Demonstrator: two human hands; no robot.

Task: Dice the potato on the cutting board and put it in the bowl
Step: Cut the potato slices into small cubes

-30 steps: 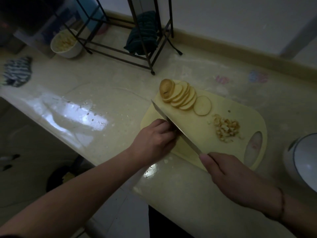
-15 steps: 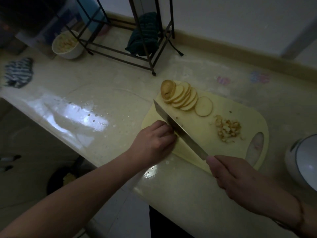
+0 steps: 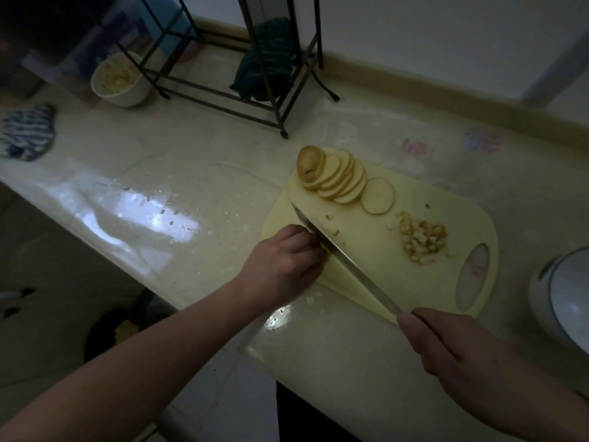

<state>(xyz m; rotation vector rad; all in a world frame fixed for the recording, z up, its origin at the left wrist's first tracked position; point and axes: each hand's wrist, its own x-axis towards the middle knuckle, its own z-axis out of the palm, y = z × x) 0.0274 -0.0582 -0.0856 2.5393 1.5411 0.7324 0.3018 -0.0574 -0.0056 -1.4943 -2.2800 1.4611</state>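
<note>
A yellow cutting board [image 3: 382, 269] lies on the counter. Overlapping potato slices [image 3: 338, 180] fan out at its far corner, and a pile of diced potato [image 3: 420, 239] sits toward its right end. My left hand [image 3: 280, 266] rests on the board's near left part, fingers curled over a piece of potato that is mostly hidden. My right hand [image 3: 462, 355] grips the handle of a knife [image 3: 347, 263]. The blade lies against my left fingertips and slants across the board. A white bowl [image 3: 561, 304] stands at the right edge.
A black metal rack [image 3: 223, 103] with a dark green cloth [image 3: 264, 65] stands at the back. Another white bowl [image 3: 118, 79] with food sits at the back left, near a striped cloth [image 3: 27, 132]. The counter's front edge runs just below my left hand.
The knife has drawn back toward me and come down, its blade now seen edge-on. My right hand moved slightly right and nearer. My left hand stayed in place.
</note>
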